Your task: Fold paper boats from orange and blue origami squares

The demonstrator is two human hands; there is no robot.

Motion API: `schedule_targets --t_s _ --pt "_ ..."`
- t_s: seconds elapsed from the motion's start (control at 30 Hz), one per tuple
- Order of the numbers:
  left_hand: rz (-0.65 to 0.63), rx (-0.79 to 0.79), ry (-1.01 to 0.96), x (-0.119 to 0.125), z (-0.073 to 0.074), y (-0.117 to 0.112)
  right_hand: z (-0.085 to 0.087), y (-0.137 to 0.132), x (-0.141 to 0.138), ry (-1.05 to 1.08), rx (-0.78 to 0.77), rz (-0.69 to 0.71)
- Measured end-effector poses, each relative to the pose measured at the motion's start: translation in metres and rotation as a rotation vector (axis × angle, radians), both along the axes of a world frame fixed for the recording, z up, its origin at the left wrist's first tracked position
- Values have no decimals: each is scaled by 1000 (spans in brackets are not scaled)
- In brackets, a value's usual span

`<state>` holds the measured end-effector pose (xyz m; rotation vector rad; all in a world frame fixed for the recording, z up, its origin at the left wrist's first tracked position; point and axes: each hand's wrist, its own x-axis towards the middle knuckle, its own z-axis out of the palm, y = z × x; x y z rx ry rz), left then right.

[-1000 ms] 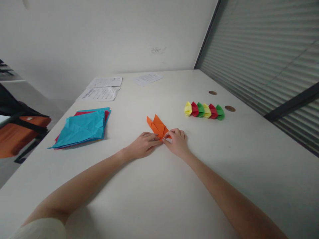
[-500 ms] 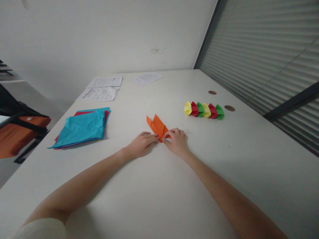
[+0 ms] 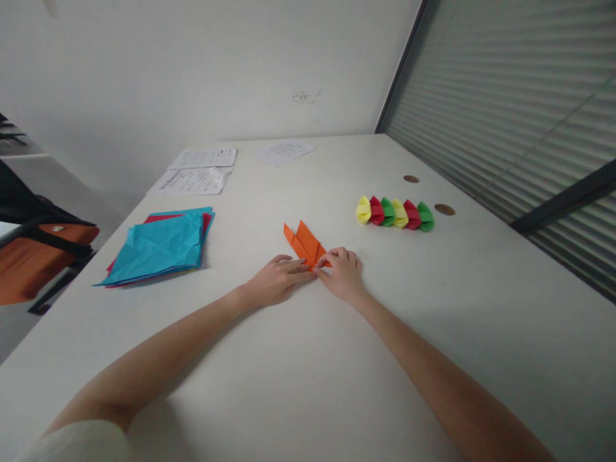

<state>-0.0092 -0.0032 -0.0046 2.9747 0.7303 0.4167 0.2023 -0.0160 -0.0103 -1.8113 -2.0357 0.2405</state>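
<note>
A folded piece of orange origami paper [image 3: 304, 242] lies on the table in front of me, with two pointed flaps facing away to the upper left. My left hand [image 3: 276, 280] rests at its near left edge, fingers stretched out and pressing on the near tip. From the other side, my right hand [image 3: 342, 273] pinches the near right edge between thumb and fingertips. The fingertips of both hands almost meet at the near corner, which they partly cover.
On the left of the white table [image 3: 308, 372] lies a stack of coloured paper [image 3: 163, 240], crumpled blue on top. A row of folded yellow, red and green paper pieces [image 3: 395, 213] lies to the right. Printed sheets [image 3: 192, 181] are at the back. An orange chair [image 3: 45, 260] stands left.
My left fingers have slid slightly right along the near tip of the orange paper, covering more of it. My right hand has stayed nearly still.
</note>
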Motion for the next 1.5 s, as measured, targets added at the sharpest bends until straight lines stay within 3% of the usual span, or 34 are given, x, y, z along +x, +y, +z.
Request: schedule_targets --t_s 0.63,0.9,1.23,1.5 --pt "16 71 -87 7 1 -11 -4 2 5 102 88 13" --pt "-13 59 -103 9 2 -14 5 -1 7 0 88 89" --pt "-63 66 -127 12 1 -15 2 3 1 176 -16 -5" --pt "-57 -27 -241 12 0 -14 -8 4 1 304 82 124"
